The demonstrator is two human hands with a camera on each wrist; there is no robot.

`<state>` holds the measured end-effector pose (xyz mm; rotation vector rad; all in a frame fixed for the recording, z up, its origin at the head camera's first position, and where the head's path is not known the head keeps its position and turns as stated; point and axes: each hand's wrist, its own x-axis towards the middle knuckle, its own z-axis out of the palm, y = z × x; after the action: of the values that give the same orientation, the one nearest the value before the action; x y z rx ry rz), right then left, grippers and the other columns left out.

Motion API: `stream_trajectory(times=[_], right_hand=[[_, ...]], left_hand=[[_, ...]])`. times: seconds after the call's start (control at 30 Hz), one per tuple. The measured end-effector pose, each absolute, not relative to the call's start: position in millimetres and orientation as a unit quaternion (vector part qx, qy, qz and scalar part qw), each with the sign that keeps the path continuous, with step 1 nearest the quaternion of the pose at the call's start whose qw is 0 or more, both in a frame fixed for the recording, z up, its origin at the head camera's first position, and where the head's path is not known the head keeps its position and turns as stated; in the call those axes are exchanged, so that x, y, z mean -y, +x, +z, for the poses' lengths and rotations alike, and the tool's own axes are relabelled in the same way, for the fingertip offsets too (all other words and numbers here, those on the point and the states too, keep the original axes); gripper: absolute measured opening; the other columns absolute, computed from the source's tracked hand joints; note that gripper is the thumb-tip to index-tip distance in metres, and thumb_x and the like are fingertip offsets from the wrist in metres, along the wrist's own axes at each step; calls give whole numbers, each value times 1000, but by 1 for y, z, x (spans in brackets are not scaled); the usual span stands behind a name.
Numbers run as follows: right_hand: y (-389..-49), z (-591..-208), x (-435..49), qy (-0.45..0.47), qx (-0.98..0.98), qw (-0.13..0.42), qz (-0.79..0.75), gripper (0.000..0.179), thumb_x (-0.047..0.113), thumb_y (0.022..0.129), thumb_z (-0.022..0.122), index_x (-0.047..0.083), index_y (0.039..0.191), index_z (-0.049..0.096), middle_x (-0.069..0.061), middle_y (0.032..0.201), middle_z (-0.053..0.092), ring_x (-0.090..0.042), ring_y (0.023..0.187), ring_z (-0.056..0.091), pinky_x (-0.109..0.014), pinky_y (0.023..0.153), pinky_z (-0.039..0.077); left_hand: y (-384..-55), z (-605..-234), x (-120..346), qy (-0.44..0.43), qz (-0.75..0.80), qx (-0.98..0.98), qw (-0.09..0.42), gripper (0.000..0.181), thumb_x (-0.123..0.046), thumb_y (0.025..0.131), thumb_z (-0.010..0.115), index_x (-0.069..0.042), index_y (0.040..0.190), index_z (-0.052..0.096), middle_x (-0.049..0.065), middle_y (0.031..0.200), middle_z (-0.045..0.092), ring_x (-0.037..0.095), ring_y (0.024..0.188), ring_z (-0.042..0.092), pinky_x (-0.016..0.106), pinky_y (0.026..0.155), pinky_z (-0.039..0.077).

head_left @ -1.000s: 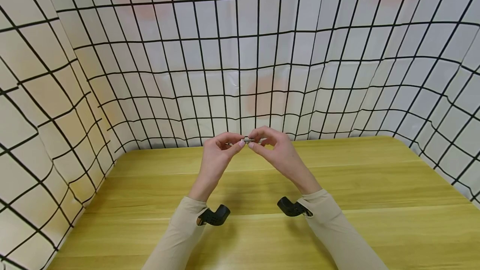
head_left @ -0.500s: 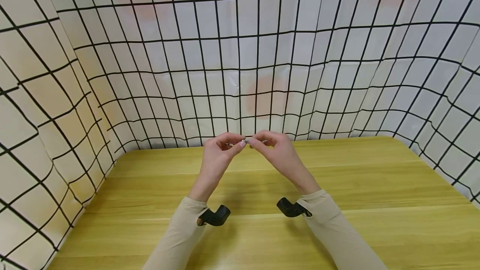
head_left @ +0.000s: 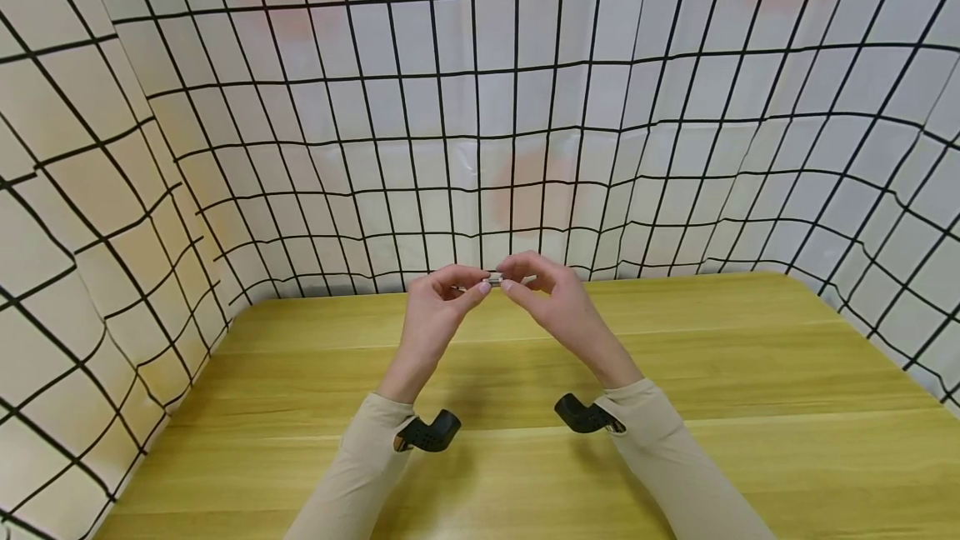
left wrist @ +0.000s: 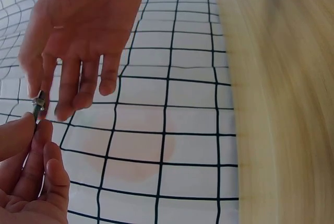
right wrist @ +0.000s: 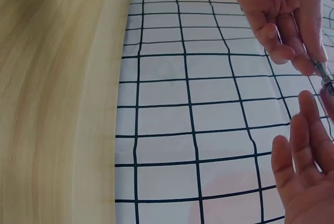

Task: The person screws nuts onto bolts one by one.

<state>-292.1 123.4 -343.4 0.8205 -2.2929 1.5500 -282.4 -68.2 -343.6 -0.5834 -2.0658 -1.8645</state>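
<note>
Both hands meet over the table's far edge around a small metal bolt [head_left: 492,280]. My left hand [head_left: 433,307] pinches one end of it between thumb and index finger. In the right wrist view its threaded shaft [right wrist: 322,71] sticks out of the left fingertips, with a nut [right wrist: 327,80] on it. My right hand [head_left: 555,298] has thumb and index finger around the nut end, their tips slightly spread. In the left wrist view the nut [left wrist: 38,102] sits between those two fingertips, while the other right fingers hang loosely extended. The left fingers hide the bolt's held end.
A yellow wood-grain table [head_left: 480,473] lies beneath the forearms. Behind it and at both sides rises a white sheet [head_left: 465,107] with a black grid. Black wrist cameras [head_left: 431,432] stick out from both beige sleeves [head_left: 352,473].
The right thumb and index finger close over the bolt half a second ago, then spread and lift a little again, baring more metal. The left hand stays almost still, holding the bolt.
</note>
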Motion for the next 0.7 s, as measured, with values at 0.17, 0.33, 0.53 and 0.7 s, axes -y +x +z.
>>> stream_trajectory(times=[0.17, 0.33, 0.53, 0.7], right_hand=[[-278, -329, -118, 326, 769, 134, 534, 18, -1, 94, 63, 2, 112, 61, -11, 109, 60, -27, 103, 54, -49, 89, 44], [-267, -319, -114, 325, 777, 145, 519, 10, -3, 93, 63, 0, 102, 63, -14, 102, 62, -25, 98, 56, -43, 86, 46], [-266, -320, -114, 293, 783, 143, 530, 11, 2, 94, 65, 3, 104, 66, -7, 101, 64, -24, 96, 58, -45, 87, 44], [-276, -329, -118, 260, 793, 124, 537, 14, 12, 95, 67, 10, 109, 68, -4, 101, 65, -28, 94, 59, -46, 79, 45]], left_hand=[[-282, -343, 68, -203, -650, 718, 146, 10, -13, 90, 74, -8, 98, 77, 4, 93, 70, 23, 71, 53, 29, 62, 38], [-282, -343, 68, -205, -648, 719, 145, 10, -13, 90, 73, -8, 99, 77, 4, 94, 71, 24, 71, 54, 29, 62, 38], [-282, -344, 68, -205, -651, 717, 144, 10, -14, 90, 74, -8, 98, 77, 4, 94, 71, 22, 71, 55, 28, 63, 40], [-283, -344, 68, -204, -648, 719, 145, 9, -14, 90, 74, -9, 97, 76, 2, 93, 71, 23, 73, 55, 29, 65, 41]])
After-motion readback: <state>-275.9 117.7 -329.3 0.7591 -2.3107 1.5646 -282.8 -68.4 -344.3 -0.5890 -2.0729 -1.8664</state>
